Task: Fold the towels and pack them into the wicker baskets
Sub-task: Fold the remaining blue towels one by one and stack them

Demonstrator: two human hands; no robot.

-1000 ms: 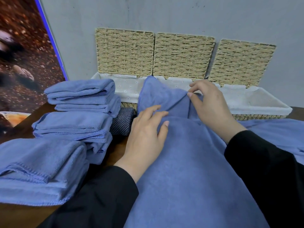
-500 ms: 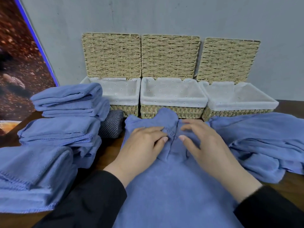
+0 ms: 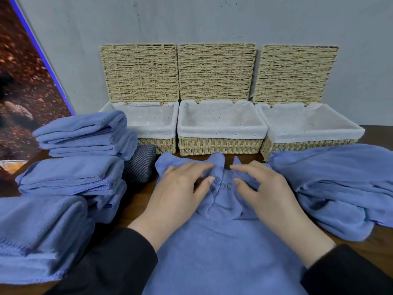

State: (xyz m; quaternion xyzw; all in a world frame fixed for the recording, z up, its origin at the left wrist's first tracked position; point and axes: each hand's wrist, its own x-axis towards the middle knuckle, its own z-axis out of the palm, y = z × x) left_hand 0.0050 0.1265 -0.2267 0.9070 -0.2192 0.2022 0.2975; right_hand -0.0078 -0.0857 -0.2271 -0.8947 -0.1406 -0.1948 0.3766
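Spread across the dark wooden counter (image 3: 136, 201), in front of three lidded wicker baskets with white liners (image 3: 221, 133): a blue microfibre towel (image 3: 223, 252). Pinching its bunched far edge from above, fingers curled into the folds: left hand (image 3: 176, 188) and right hand (image 3: 270, 190), just apart.
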